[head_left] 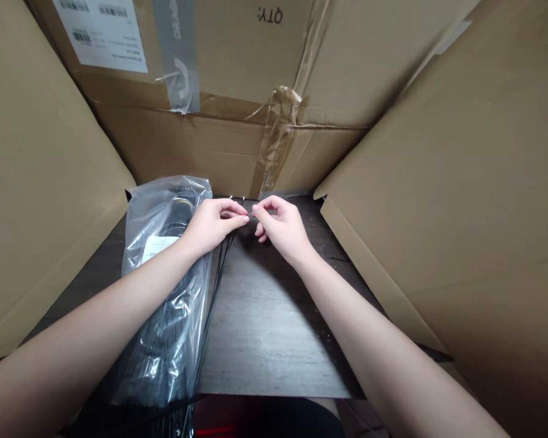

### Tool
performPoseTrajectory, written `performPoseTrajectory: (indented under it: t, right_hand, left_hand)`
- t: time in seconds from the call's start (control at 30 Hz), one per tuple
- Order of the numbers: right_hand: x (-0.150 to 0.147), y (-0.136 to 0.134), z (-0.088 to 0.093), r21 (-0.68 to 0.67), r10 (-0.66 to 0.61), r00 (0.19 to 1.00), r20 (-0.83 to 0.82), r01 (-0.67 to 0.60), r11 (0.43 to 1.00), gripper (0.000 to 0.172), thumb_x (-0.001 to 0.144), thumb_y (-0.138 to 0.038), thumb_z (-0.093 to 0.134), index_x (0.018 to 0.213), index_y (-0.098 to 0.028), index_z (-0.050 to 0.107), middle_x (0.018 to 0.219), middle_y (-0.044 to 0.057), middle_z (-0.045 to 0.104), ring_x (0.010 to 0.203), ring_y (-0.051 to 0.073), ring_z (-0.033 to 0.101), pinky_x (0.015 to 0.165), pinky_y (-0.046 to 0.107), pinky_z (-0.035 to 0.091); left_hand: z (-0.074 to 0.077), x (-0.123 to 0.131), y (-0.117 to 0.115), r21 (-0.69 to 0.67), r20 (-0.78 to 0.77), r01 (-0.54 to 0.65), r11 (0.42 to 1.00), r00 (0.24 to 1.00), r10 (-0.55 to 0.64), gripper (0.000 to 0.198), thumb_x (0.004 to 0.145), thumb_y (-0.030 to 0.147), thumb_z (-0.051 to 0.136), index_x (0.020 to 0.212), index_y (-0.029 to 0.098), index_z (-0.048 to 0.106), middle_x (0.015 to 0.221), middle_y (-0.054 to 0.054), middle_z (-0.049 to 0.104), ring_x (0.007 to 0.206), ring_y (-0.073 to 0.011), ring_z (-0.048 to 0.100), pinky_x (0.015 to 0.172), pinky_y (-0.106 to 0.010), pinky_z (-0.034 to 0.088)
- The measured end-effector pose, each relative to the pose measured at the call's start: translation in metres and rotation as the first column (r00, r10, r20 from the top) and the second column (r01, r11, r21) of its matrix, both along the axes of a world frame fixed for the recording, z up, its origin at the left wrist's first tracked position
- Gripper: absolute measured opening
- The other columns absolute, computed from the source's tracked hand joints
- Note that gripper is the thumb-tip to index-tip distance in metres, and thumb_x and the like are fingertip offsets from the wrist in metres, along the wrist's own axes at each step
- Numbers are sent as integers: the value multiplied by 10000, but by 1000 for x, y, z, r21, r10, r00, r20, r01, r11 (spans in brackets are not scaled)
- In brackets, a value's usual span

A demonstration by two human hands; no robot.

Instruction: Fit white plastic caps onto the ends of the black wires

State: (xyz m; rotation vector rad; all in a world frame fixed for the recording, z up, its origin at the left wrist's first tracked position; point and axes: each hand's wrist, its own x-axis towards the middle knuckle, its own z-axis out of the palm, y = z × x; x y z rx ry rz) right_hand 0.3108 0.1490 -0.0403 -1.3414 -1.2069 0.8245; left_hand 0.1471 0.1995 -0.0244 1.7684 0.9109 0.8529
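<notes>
My left hand (pixel 212 224) and my right hand (pixel 281 226) meet at the far middle of a dark wooden tabletop (pixel 265 322). Both pinch the ends of thin black cables (pixel 215 286) with small metal tips, thumbs and forefingers almost touching each other. The cables run from my left hand back toward me along the table. Under my left forearm lies a clear plastic bag (pixel 167 292) full of black cables, with a white label on it.
Cardboard boxes wall in the table: one on the left (pixel 36 182), a taped one behind (pixel 237 109) with a white shipping label, one on the right (pixel 456 207). Something red (pixel 214 431) shows below the table's near edge.
</notes>
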Motion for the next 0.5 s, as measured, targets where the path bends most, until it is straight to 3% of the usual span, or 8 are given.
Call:
performPoseTrajectory:
  t: [0.13,0.27,0.5]
  right_hand:
    - [1,3,-2,8,23,992,-122,-23,1000,383,773,-517,775,783,-183,587,795,14,671,436,59,538,368,195,475]
    - [2,5,-4,17,40,982,-183,-38,999,403,748,-526,797,791,-192,577,733,-29,613,418,46,501,345,179,438]
    - [2,6,-5,6,60,978,-201,-60,998,384,737,-497,802,818,-183,596,754,-12,641,426,51,513,348,186,448]
  left_hand:
    - [1,0,-1,-4,39,11,1000,999,-11,228,710,335,774,809,132,742,762,-57,744,696,-172,660,699,-311,519]
    - [1,1,-1,-24,68,2,1000,998,0,222,714,333,764,805,133,735,722,-39,721,633,-147,617,657,-301,504]
    - [-2,2,1,18,85,6,1000,996,-7,163,750,303,728,807,150,723,790,-52,748,742,-174,677,793,-336,541]
